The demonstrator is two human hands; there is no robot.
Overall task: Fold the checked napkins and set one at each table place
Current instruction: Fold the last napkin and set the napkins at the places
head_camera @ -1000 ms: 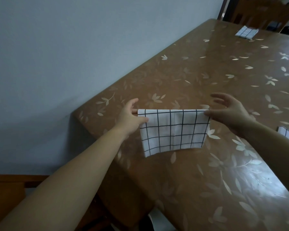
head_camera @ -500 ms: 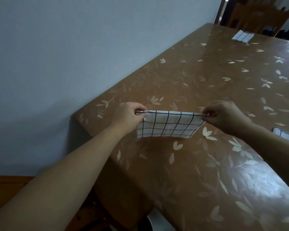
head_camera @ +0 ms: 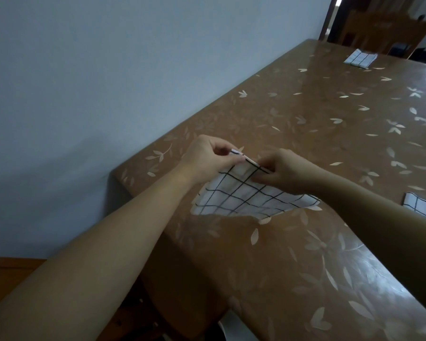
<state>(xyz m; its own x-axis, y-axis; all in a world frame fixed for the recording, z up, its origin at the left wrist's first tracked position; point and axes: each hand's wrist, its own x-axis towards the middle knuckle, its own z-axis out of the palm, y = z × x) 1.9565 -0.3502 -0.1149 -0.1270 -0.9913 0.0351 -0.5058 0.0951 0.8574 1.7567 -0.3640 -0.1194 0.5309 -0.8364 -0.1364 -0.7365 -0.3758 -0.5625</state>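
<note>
The checked napkin (head_camera: 251, 195) now has its top corners brought together, not stretched apart as before, low over the table (head_camera: 305, 267) near its corner, pinched by the left hand (head_camera: 207, 161) and the right hand (head_camera: 285, 171), so the folding step is in hand and the next move probably calls for matching the edges and laying it flat.

The left hand (head_camera: 207, 158) and the right hand (head_camera: 283, 168), well apart a second ago, have drawn close together. The two top corners of the checked napkin (head_camera: 244, 198), one pinched in each grip, now nearly meet. The cloth, earlier stretched taut between them, now sags and fans out below the hands over the worktop (head_camera: 305, 242).
</note>
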